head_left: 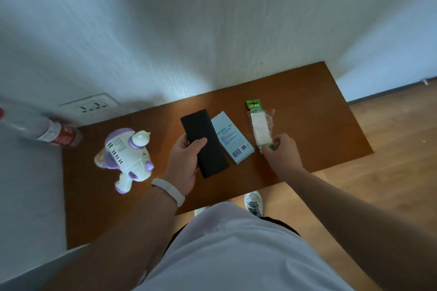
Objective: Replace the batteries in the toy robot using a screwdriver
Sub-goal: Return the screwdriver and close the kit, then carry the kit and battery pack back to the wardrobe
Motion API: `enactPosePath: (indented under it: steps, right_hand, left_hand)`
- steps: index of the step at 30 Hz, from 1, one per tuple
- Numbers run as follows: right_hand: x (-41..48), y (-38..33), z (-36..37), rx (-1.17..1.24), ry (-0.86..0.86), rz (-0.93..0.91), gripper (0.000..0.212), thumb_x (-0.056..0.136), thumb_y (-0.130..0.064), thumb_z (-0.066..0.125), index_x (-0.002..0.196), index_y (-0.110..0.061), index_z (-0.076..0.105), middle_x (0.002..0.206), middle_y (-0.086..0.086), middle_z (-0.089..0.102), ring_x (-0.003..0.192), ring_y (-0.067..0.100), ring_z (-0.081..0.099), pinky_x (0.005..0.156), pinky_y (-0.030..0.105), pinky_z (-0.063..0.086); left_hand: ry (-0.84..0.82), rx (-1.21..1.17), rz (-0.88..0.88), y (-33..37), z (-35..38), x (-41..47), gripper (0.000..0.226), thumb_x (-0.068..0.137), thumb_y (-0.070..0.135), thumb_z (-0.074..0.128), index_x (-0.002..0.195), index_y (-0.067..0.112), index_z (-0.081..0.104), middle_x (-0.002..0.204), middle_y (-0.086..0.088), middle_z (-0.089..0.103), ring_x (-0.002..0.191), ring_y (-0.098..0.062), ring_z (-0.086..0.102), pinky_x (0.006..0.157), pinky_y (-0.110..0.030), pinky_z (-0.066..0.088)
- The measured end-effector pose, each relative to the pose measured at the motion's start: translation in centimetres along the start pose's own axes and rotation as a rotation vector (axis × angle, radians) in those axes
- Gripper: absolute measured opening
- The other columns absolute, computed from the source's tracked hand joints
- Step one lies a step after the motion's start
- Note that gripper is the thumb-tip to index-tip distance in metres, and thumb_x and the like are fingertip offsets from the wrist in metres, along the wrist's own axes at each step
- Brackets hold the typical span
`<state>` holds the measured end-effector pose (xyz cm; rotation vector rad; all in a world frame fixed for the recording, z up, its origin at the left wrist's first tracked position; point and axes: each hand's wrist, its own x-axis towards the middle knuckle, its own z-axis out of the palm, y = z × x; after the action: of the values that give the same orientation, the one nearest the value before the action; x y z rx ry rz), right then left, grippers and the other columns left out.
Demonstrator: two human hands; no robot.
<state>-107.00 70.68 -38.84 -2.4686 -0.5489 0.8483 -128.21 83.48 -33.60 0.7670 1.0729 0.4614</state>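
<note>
A white and purple toy robot (127,156) lies on its front at the left of the brown table (319,125), speaker grille up. My left hand (185,160) grips the near end of a long black case (203,142), thumb across its top. Beside it lies a light blue sleeve (233,137) with printed text. My right hand (281,149) pinches the near end of a battery pack (260,125) in clear plastic with a green header card. No screwdriver shows.
A plastic bottle (47,130) with a red label lies at the table's far left corner, under a wall socket (91,105). The white wall stands right behind the table. Wooden floor lies to the right, and my shoe (254,203) is under the front edge.
</note>
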Motion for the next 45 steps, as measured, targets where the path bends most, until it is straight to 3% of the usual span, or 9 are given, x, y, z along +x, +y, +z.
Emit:
enactPosePath:
  steps: [3,5,13,20,27,36,42,45]
  right_hand:
    - [0.5,0.0,1.1,-0.065,-0.048,0.048,0.058,0.082,-0.046,0.068,0.126,-0.014,0.048,0.112,0.002,0.043,0.101,0.025,0.055,0.087,0.045,0.051]
    - [0.8,-0.1,1.7,-0.095,-0.046,0.049,0.064,0.081,-0.047,0.070,0.128,-0.012,0.046,0.116,0.004,0.042,0.106,0.028,0.055,0.090,0.046,0.052]
    - [2.0,0.1,1.8,-0.221,-0.032,0.024,0.052,0.079,-0.041,0.071,0.115,-0.010,0.050,0.114,0.007,0.046,0.104,0.028,0.055,0.087,0.047,0.054]
    - [0.9,-1.1,2.2,-0.179,-0.001,-0.069,0.048,0.075,-0.051,0.070,0.106,-0.020,0.050,0.102,-0.003,0.047,0.090,0.018,0.054,0.077,0.043,0.056]
    - [-0.2,-3.8,4.7,-0.289,-0.100,-0.197,0.053,0.075,-0.056,0.069,0.110,-0.021,0.052,0.106,-0.001,0.049,0.097,0.020,0.054,0.079,0.042,0.053]
    - [0.7,-3.9,4.6,-0.286,-0.181,-0.182,0.057,0.074,-0.058,0.074,0.115,-0.021,0.056,0.108,-0.002,0.047,0.095,0.018,0.054,0.082,0.040,0.056]
    - [1.8,-3.6,4.5,-0.289,-0.218,-0.133,0.081,0.070,-0.059,0.078,0.132,-0.016,0.049,0.118,0.002,0.045,0.108,0.022,0.052,0.088,0.041,0.055]
    - [2.1,-3.6,4.6,-0.334,-0.262,-0.124,0.083,0.071,-0.062,0.075,0.133,-0.013,0.050,0.114,0.003,0.044,0.102,0.022,0.053,0.085,0.038,0.054]
  left_hand:
    - [-0.011,0.022,0.003,-0.1,-0.7,0.1,0.030,0.092,0.023,0.068,0.121,0.024,0.061,0.108,0.001,0.076,0.101,-0.021,0.074,0.082,-0.042,0.061]
    - [-0.016,0.029,0.000,-0.3,-1.1,0.1,0.030,0.091,0.024,0.068,0.120,0.025,0.062,0.105,0.002,0.076,0.100,-0.019,0.074,0.080,-0.040,0.062]
    - [0.011,0.045,-0.013,-0.5,-2.7,-0.2,0.030,0.089,0.026,0.071,0.117,0.028,0.064,0.105,0.002,0.076,0.098,-0.018,0.074,0.073,-0.034,0.061]
    - [0.003,0.024,-0.028,-0.3,-3.2,-0.2,0.020,0.080,0.030,0.075,0.095,0.044,0.074,0.101,0.004,0.077,0.096,-0.016,0.074,0.068,-0.029,0.060]
    - [0.020,-0.045,0.002,-0.3,-3.4,-0.6,0.030,0.090,0.018,0.070,0.119,0.024,0.065,0.107,-0.002,0.076,0.098,-0.020,0.074,0.070,-0.031,0.061]
    - [0.062,-0.064,-0.007,-0.1,-4.2,-1.2,0.029,0.092,0.017,0.069,0.120,0.023,0.063,0.103,0.000,0.077,0.095,-0.019,0.075,0.067,-0.031,0.061]
    - [0.066,-0.076,-0.007,-0.3,-4.4,-1.4,0.028,0.092,0.015,0.069,0.118,0.024,0.064,0.102,0.001,0.077,0.095,-0.019,0.075,0.068,-0.031,0.061]
    - [0.080,-0.064,-0.004,-0.3,-4.5,-1.5,0.027,0.093,0.015,0.068,0.118,0.023,0.064,0.103,0.000,0.077,0.095,-0.019,0.075,0.070,-0.032,0.062]
